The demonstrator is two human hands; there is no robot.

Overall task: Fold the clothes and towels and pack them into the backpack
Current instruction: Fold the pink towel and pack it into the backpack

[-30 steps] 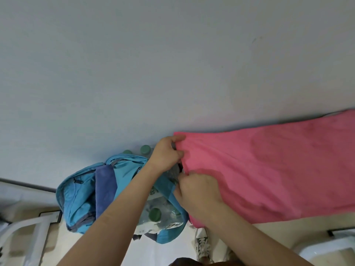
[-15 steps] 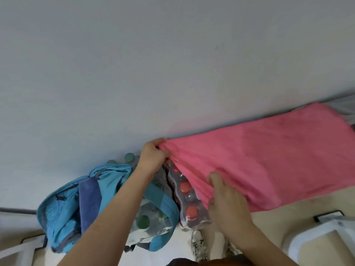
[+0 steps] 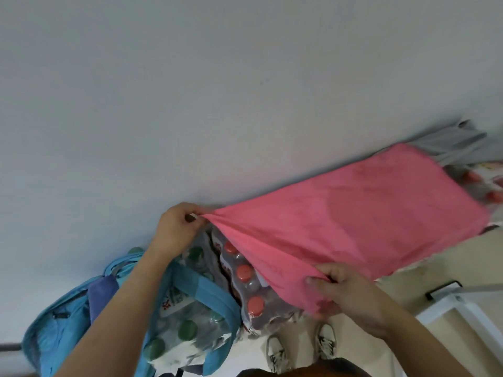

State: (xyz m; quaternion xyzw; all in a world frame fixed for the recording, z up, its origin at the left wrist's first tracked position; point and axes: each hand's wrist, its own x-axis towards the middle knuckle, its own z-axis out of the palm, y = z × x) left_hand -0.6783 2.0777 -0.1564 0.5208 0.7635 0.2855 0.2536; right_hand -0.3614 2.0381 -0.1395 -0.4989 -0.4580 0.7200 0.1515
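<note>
A pink towel (image 3: 362,213) lies spread out against a pale wall, over shrink-wrapped bottle packs. My left hand (image 3: 177,229) pinches its far left corner near the wall. My right hand (image 3: 340,289) grips the near left corner, fingers curled into the cloth. A light blue backpack (image 3: 62,319) lies open at the lower left, with a folded dark blue cloth (image 3: 102,297) inside it. A grey garment (image 3: 449,144) shows beyond the towel's far right end.
A pack of red-capped bottles (image 3: 245,289) sits under the towel's left end, and a pack of green-capped bottles (image 3: 179,330) lies by the backpack straps. My shoes (image 3: 299,346) stand on the beige floor. A white frame (image 3: 460,308) is at the lower right.
My right hand has moved away from my left along the towel's left edge and taken the near corner. The left end is lifted, uncovering the red-capped bottles. The view has shifted right.
</note>
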